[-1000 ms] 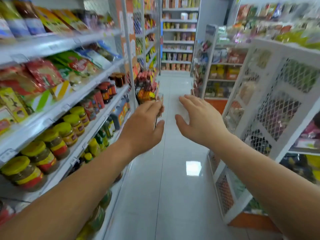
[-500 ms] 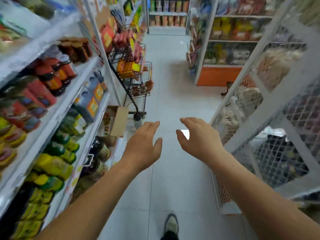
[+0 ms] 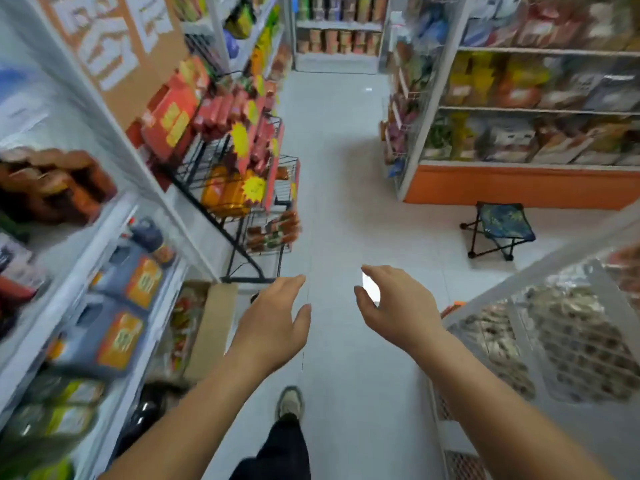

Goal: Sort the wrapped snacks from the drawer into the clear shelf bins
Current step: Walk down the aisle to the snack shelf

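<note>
Pale grey tile forms the aisle floor (image 3: 332,209), which serves as the reference for all positions here. Left hand (image 3: 273,327) is held out above the floor, palm down, fingers spread and loosely curved, holding nothing. Right hand (image 3: 398,306) is held out beside it, apart from it, fingers likewise slack and parted, also holding nothing. Between the two hands a bright glare patch shows on the tile. One shoe (image 3: 290,405) and a dark trouser leg (image 3: 277,452) stand on the floor below the hands. Along the floor's left edge runs a white shelf unit (image 3: 114,223) stocked with jugs (image 3: 114,306) bearing orange labels; their print is too blurred to read. Beyond it on the same side a black wire rack (image 3: 242,209) stands on the floor, loaded with red and orange packets (image 3: 221,112). An open cardboard box (image 3: 211,327) sits low at the left edge, near the rack's foot. On the floor's right edge stands a white mesh bin (image 3: 554,334) filled with small brownish goods, detail unclear. Further up the floor on the right, a small folding stool (image 3: 502,226) rests before an orange-based shelf (image 3: 519,181). The drawer, the wrapped snacks and the clear bins cannot be picked out in this view.
</note>
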The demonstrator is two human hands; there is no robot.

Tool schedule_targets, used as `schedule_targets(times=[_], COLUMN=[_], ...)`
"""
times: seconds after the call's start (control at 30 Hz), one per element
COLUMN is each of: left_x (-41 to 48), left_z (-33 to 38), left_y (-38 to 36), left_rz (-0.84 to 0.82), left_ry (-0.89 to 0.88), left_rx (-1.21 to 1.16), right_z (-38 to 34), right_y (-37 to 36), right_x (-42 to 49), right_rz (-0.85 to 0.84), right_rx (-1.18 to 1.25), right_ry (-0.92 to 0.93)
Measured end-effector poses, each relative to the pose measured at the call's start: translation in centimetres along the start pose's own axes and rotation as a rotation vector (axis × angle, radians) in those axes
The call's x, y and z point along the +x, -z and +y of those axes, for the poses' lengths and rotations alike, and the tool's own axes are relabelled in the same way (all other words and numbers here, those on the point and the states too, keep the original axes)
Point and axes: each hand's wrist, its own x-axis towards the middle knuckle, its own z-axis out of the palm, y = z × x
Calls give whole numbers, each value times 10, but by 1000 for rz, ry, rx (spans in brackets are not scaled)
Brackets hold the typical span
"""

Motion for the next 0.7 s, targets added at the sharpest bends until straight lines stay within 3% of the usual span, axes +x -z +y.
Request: schedule_targets(times=[0.17,0.5,0.7], left_x=[180,475,602], left_z=[34,238,342], left_y=[-13,-114,-187], left_rz=[-122,-362,-503], left_ry=[-157,-534,-720], left_rx=[73,158,240], right_z=[66,287,407], right_y=[20,94,126], right_x=[124,282,356], right_rz=[58,226,194], right_rx=[21,78,102], right_ry=[-164,-547,-739])
